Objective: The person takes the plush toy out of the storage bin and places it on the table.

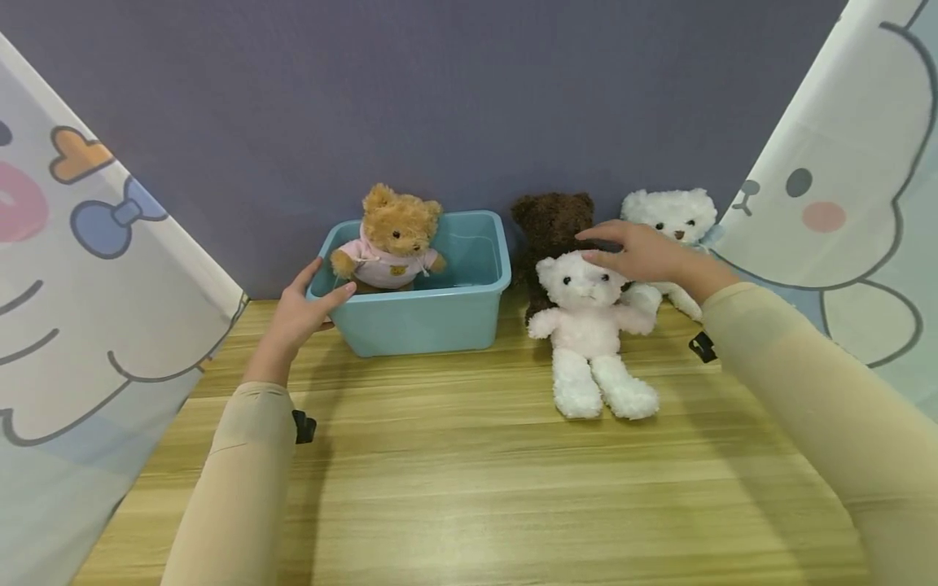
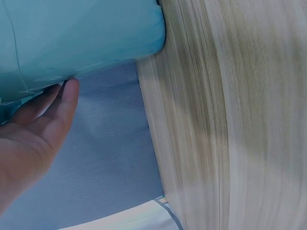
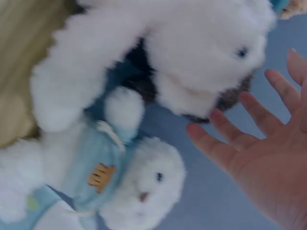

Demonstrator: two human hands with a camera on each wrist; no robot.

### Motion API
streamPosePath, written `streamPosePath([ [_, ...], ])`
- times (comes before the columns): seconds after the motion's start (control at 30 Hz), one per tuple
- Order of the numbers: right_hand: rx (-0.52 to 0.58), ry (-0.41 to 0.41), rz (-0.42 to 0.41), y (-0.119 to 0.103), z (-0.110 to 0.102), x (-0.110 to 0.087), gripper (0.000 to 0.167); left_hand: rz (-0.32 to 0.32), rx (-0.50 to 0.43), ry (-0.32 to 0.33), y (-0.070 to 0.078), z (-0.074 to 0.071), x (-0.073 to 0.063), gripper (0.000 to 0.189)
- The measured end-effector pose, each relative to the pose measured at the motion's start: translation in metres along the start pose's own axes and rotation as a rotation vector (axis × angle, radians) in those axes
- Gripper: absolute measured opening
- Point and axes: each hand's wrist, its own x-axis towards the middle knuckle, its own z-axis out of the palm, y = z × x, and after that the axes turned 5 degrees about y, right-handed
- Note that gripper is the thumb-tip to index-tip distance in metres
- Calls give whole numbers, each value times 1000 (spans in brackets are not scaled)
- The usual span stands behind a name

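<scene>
At the left end of the light blue plastic bin [image 1: 421,321], my left hand [image 1: 296,313] holds the corner, thumb over the front rim and fingers along the outer wall. A brown teddy bear [image 1: 399,232] in a pink hoodie sits inside the bin. My right hand [image 1: 633,252] is by the head of a white teddy bear [image 1: 586,325] with a pale pink body, its fingers spread and nothing between them. In the right wrist view the fingertips [image 3: 204,136] are close to that bear's head.
Behind the pink-bodied bear stand a dark brown teddy bear [image 1: 553,220], partly hidden, and another white teddy bear [image 3: 139,187] in a blue hoodie. All rest on a wood-grain table [image 1: 469,472]. A grey backdrop [image 1: 469,98] rises behind, with printed cloths on both sides.
</scene>
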Motion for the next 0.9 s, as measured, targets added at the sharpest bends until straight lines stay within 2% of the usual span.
streamPosePath([
  [0.2,-17,-46,0,-20,-25,10,68,-7,-4,-5,5,0,-4,107],
  [0.4,-43,-37,-7,-39,-34,23,62,-7,0,-6,3,-1,-4,107],
  [0.63,-27,-10,-17,-59,-32,42,60,11,4,-3,2,1,0,107],
  [0.9,45,19,-39,-87,-22,73,66,-4,3,-7,6,0,-4,106],
])
